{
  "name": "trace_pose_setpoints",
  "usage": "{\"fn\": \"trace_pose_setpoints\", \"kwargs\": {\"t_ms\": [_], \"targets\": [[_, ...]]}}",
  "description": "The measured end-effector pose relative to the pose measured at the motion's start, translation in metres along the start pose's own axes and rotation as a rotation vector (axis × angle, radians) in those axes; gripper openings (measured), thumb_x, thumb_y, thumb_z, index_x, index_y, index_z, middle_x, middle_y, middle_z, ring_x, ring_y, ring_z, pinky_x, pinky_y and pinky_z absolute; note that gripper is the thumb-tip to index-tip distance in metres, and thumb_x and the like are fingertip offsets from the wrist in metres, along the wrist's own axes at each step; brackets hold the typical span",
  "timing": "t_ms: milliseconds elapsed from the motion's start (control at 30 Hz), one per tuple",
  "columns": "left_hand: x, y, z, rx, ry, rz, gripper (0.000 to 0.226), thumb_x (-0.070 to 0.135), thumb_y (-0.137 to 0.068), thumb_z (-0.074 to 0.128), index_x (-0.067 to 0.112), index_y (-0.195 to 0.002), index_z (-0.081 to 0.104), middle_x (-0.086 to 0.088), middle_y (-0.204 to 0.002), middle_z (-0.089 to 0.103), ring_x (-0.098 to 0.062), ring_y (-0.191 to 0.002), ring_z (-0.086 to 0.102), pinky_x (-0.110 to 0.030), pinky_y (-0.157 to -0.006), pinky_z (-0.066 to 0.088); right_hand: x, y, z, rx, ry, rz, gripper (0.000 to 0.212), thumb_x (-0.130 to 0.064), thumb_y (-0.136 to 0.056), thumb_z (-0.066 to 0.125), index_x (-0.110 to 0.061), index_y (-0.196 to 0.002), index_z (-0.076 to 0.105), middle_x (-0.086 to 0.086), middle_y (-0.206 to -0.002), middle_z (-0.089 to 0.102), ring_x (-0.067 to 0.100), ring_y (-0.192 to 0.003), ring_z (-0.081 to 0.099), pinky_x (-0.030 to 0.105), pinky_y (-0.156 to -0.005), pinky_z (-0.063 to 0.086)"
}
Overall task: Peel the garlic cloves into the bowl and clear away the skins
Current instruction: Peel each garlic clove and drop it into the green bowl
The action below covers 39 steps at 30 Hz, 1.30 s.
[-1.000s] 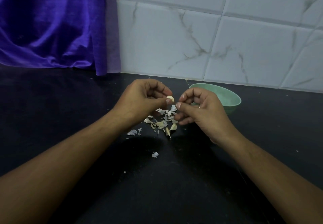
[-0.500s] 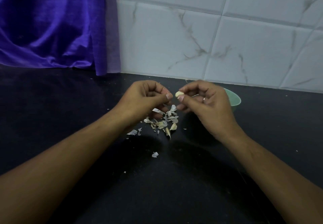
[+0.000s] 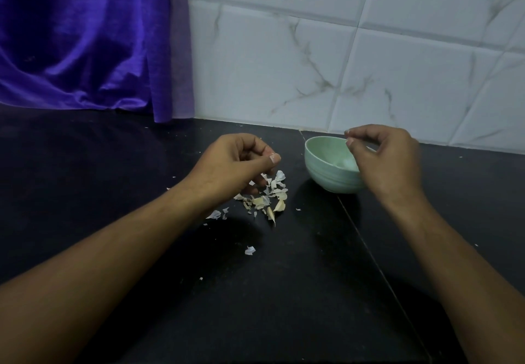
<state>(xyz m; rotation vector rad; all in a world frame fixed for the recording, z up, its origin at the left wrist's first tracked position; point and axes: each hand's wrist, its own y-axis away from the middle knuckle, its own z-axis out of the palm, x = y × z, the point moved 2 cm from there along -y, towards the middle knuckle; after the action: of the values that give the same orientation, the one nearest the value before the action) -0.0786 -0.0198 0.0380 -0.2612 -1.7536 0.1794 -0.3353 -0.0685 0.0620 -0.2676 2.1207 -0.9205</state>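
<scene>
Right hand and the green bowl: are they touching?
Cannot tell. In the head view the right hand overlaps part of the green bowl; neither contact nor a gap shows plainly.
</scene>
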Motion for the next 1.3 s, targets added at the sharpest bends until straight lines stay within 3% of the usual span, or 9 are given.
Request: {"fn": "trace_pose_setpoints", "kwargs": {"t_ms": [167,400,500,600,800,900,1000,1200,1300], "targets": [[0.001,0.0,0.001,0.008,-0.053,0.019,0.016,0.023,-0.096,0.074,0.006,-0.097,0.071,-0.013,-0.086,0.076,-0.018,-0.068,0.068,-0.03,-0.058,0.057,-0.008,0.004,-0.001,0.019,-0.054,-0.03,0.014,-0.03,-0.097,0.068,-0.023,-0.093,0.079,-0.016,-0.092,0.075,0.0,-0.097,0.069,0.015,-0.086,0.049],[0.003,0.002,-0.003,0.07,-0.321,0.123,0.026,0.025,-0.096,0.071,0.009,-0.076,0.063,-0.004,-0.069,0.072,-0.019,-0.062,0.072,-0.037,-0.061,0.06,-0.037,0.029,0.02,-0.214,-0.315,-0.24,0.03,-0.027,-0.094,0.077,-0.011,-0.07,0.067,0.005,-0.067,0.063,0.027,-0.064,0.061,0.048,-0.063,0.052],[0.004,0.002,-0.003,0.063,-0.476,0.175,0.043,0.036,-0.1,0.065,0.009,-0.066,0.064,-0.004,-0.06,0.069,-0.02,-0.059,0.07,-0.04,-0.063,0.058,-0.039,0.039,0.034,-0.521,-0.385,-0.198,0.011,-0.013,-0.089,0.081,-0.012,-0.086,0.071,0.003,-0.075,0.068,0.033,-0.061,0.065,0.035,-0.052,0.052],[-0.001,-0.001,-0.004,0.055,-0.582,0.169,0.051,0.047,-0.105,0.055,0.018,-0.067,0.072,-0.001,-0.063,0.072,-0.014,-0.06,0.07,-0.043,-0.072,0.059,-0.032,0.044,0.043,-0.716,-0.322,-0.168,0.02,-0.006,-0.092,0.075,-0.017,-0.109,0.074,-0.002,-0.081,0.073,0.024,-0.06,0.071,0.024,-0.052,0.051],[-0.001,-0.001,-0.004,0.009,-0.586,0.133,0.012,0.032,-0.1,0.068,0.03,-0.107,0.077,0.01,-0.07,0.076,-0.007,-0.062,0.073,-0.041,-0.078,0.062,-0.019,0.037,0.043,-0.801,-0.161,-0.14,0.031,-0.022,-0.083,0.087,-0.024,-0.113,0.077,-0.006,-0.089,0.076,0.014,-0.055,0.059,0.031,-0.057,0.047],[0.004,0.0,-0.008,0.049,-0.654,0.129,0.017,0.045,-0.091,0.076,0.03,-0.081,0.077,0.01,-0.06,0.071,-0.006,-0.059,0.068,-0.039,-0.073,0.06,-0.019,0.043,0.047,-0.88,-0.089,-0.161,0.027,-0.024,-0.082,0.088,-0.025,-0.108,0.078,-0.018,-0.081,0.071,0.008,-0.054,0.054,0.024,-0.054,0.042],[0.003,-0.002,-0.011,0.072,-0.685,0.115,0.038,0.055,-0.094,0.067,0.029,-0.069,0.078,0.007,-0.05,0.062,-0.003,-0.049,0.056,-0.031,-0.061,0.049,-0.021,0.044,0.05,-0.9,-0.047,-0.192,0.014,-0.024,-0.084,0.086,-0.025,-0.096,0.078,-0.007,-0.082,0.072,0.005,-0.053,0.055,0.019,-0.054,0.04],[-0.001,-0.003,-0.009,-0.01,-0.73,0.167,0.013,0.037,-0.097,0.067,0.033,-0.099,0.079,0.016,-0.082,0.074,0.001,-0.078,0.066,-0.034,-0.079,0.057,-0.024,0.043,0.046,-0.885,-0.123,-0.129,0.01,-0.014,-0.089,0.081,-0.016,-0.092,0.071,-0.008,-0.067,0.068,0.007,-0.052,0.06,0.016,-0.052,0.044],[0.0,-0.001,-0.007,-0.111,-0.755,0.18,0.009,0.039,-0.092,0.074,0.033,-0.095,0.079,0.016,-0.082,0.074,0.006,-0.07,0.063,-0.026,-0.07,0.05,-0.024,0.041,0.044,-0.854,-0.16,-0.106,0.012,-0.009,-0.089,0.08,-0.016,-0.092,0.07,-0.004,-0.072,0.071,0.011,-0.054,0.064,0.019,-0.053,0.048]]}}
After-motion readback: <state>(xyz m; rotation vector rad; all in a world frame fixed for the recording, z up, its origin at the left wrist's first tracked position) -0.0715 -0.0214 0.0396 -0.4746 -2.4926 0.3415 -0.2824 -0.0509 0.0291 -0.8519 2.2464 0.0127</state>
